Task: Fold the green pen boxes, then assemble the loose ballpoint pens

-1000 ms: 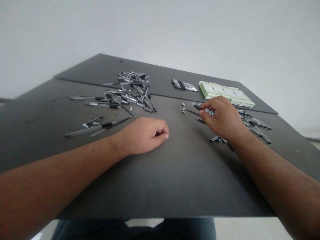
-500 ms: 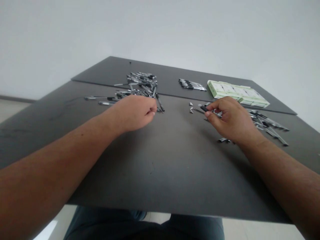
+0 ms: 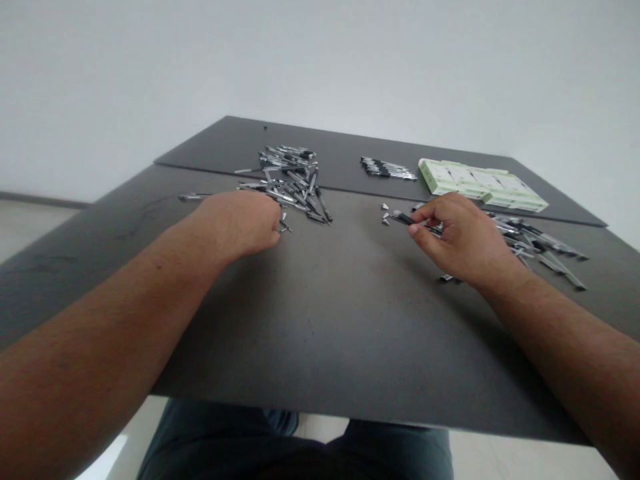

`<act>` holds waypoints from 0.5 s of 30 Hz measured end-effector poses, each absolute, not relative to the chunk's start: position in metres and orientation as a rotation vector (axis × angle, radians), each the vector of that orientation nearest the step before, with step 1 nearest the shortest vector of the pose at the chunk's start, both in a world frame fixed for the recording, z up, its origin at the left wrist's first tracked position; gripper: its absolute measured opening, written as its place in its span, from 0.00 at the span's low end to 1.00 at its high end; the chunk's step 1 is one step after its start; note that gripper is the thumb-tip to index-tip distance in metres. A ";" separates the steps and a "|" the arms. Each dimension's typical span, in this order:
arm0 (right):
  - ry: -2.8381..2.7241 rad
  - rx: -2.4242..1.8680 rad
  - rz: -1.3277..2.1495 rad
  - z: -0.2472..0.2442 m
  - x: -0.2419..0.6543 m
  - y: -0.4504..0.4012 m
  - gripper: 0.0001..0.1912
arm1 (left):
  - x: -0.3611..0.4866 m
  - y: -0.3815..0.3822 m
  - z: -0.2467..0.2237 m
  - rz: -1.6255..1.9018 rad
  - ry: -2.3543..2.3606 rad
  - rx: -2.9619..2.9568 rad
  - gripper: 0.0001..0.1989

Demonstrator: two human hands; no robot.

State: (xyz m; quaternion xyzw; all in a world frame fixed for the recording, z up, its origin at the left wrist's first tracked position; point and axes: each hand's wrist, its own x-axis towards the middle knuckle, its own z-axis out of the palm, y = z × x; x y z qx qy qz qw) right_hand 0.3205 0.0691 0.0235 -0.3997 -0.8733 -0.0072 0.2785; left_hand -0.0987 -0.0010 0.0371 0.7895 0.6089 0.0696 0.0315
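Observation:
My right hand (image 3: 460,237) pinches a pen (image 3: 403,218) between thumb and forefinger, with its black grip end pointing left. Small pale pen tips (image 3: 385,215) lie just left of that pen. Loose clear and black pen parts (image 3: 543,243) are spread beside and under the right hand. My left hand (image 3: 243,221) is closed at the near side of a heap of pens (image 3: 295,190); its fingertips face away, so whatever it may hold is hidden. A few small pieces (image 3: 285,225) show on the table by its thumb.
Behind my right hand lie flat white-and-green boxes (image 3: 480,183). A neat row of pens (image 3: 387,169) rests left of them on the far table section. A seam crosses the dark grey table (image 3: 320,320). One small dark bit (image 3: 265,127) sits near the back edge.
My left hand has moved left along the front of the heap, uncovering several pens and small pieces. My right hand keeps its pinch on the pen, which has tilted slightly. The view has shifted a little.

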 end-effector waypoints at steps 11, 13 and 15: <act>-2.374 -1.080 0.000 0.023 0.318 0.066 0.05 | -0.086 0.009 0.034 -0.279 2.048 2.472 0.09; -2.379 -1.062 0.006 0.024 0.318 0.066 0.05 | -0.080 0.005 0.038 -0.288 2.056 2.477 0.09; -2.390 -1.054 0.015 0.024 0.318 0.066 0.04 | -0.073 0.001 0.041 -0.302 2.066 2.457 0.09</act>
